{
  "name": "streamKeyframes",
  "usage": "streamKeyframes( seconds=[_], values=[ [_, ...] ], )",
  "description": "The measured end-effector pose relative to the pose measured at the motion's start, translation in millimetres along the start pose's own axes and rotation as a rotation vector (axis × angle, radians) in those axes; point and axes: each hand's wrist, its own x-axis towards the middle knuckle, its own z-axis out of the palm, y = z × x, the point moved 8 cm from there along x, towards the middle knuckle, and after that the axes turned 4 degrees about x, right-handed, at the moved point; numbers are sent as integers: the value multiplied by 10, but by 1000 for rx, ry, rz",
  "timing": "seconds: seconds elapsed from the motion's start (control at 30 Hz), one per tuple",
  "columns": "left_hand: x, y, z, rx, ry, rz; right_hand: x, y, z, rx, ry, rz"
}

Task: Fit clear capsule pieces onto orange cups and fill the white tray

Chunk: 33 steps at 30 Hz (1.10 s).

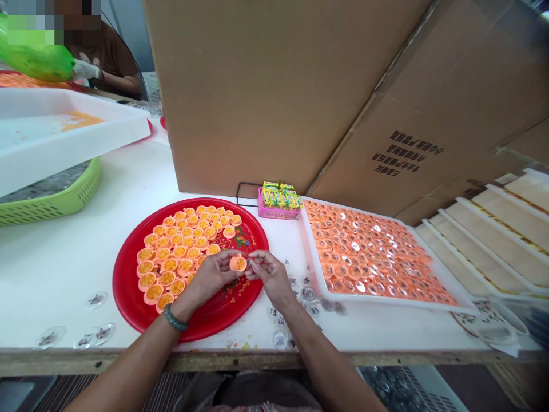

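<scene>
My left hand (214, 273) is closed on a small orange cup (238, 263) filled with yellow-orange beads, held above a round red tray (128, 297). My right hand (268, 273) pinches something small and clear right beside the cup; it looks like a lid, but I cannot make it out. Several filled open orange cups (180, 254) lie in rows on the red tray. A white tray (463, 297) to the right holds several orange cups with clear lids (369, 252).
Loose clear lids (300, 297) lie between the trays and at the table's front left (92, 335). A pink box of small packets (278, 201) stands behind. Big cardboard boxes (274, 86) wall the back. White tray and green basket (55, 200) at left; another person's sleeve (111, 63) beyond.
</scene>
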Motion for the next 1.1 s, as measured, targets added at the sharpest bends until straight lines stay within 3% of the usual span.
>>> streamKeyframes(
  seconds=[0.2, 0.63, 0.93, 1.1],
  values=[
    [15, -27, -40, 34, 42, -16, -15, -46, -6, -45, -34, -23],
    [5, -49, 7, -6, -18, -25, -48, -31, 9, -72, -48, -43],
    [7, -55, 16, -49, -22, -41, -50, -25, -9, -117, -7, 43],
    [-17, -7, 43, -103, -40, -42, -95, -95, 24, -154, -25, -7]
  ],
)
